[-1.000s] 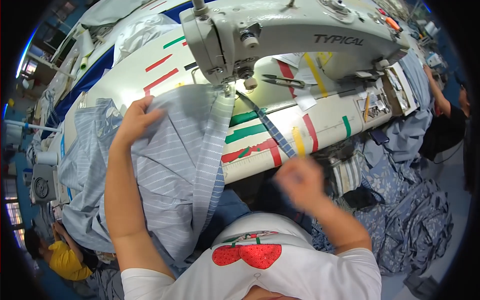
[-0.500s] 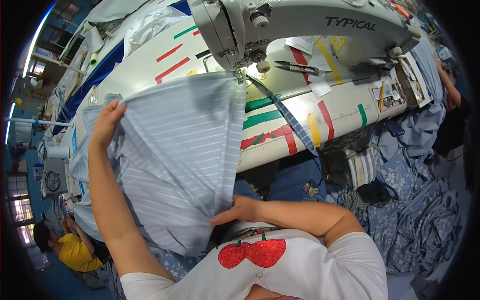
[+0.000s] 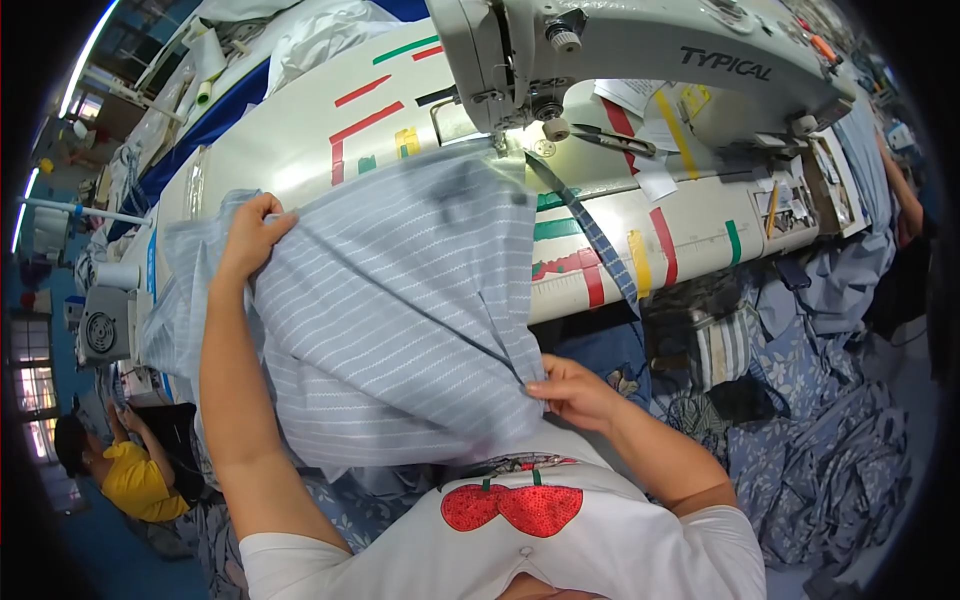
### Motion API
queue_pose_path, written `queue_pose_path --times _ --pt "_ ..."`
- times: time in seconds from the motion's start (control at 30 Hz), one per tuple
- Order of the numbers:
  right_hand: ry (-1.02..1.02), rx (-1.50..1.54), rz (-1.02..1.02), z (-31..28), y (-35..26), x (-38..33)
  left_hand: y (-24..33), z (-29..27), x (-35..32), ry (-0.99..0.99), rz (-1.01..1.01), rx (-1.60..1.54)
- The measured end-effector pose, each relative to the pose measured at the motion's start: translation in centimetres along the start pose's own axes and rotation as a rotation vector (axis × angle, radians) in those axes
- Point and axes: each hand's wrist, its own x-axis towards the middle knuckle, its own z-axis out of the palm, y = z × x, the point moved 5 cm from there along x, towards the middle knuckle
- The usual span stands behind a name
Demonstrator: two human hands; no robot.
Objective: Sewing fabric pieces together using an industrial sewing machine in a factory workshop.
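One pale blue-grey cloth with thin white stripes [image 3: 400,300], pinched in the left hand [image 3: 258,232] and the right hand [image 3: 575,392]

Widest of all is a cream-white sewing table [image 3: 270,155], its front edge partly covered by the striped cloth. To the right, beside the person, lies a crumpled heap of blue-grey flowered fabric [image 3: 830,470]. The striped cloth spreads from the tabletop toward the person's body, with its upper corner at the presser foot of a pale grey sewing machine [image 3: 640,45]. A dark crease crosses it diagonally from one hand to the other.

The left hand's fingers are closed in a grip on the cloth's upper left part, above the table. The right hand's thumb and fingers pinch its right edge, beyond the table's front edge and close to the body. Right of the cloth, a narrow dark blue strip with pale marks [image 3: 588,228] slants from beside the presser foot down past the front edge. Dark metal snips [image 3: 620,140] lie behind it, near the machine. Smaller still, a short red tape strip [image 3: 663,245] and a green tape strip [image 3: 733,242] mark the tabletop.
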Motion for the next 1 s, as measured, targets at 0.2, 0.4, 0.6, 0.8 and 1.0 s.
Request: queue_pose_path --times 0.2,0.4,0.6,0.8,1.0 --pt "-0.054 0.003 -0.124 0.8 -2.6 3.3 1.9 0.5 -0.1 0.047 -0.065 0.167" --pt "-0.36 -0.386 -0.036 8.5 -4.5 -4.9 1.0 -2.9 -0.7 0.013 -0.088 -0.027" --pt "-0.248 -0.652 0.098 0.5 -1.6 -5.4 -0.2 -1.5 -0.7 0.154 -0.024 0.131" --pt "0.282 -0.029 -0.069 -8.2 -1.0 1.7 -2.5 1.5 -1.0 0.189 -0.079 0.158" --pt "-0.134 -0.027 -0.044 -9.7 1.6 7.2 -2.5 0.9 -1.6 0.044 -0.112 0.104"
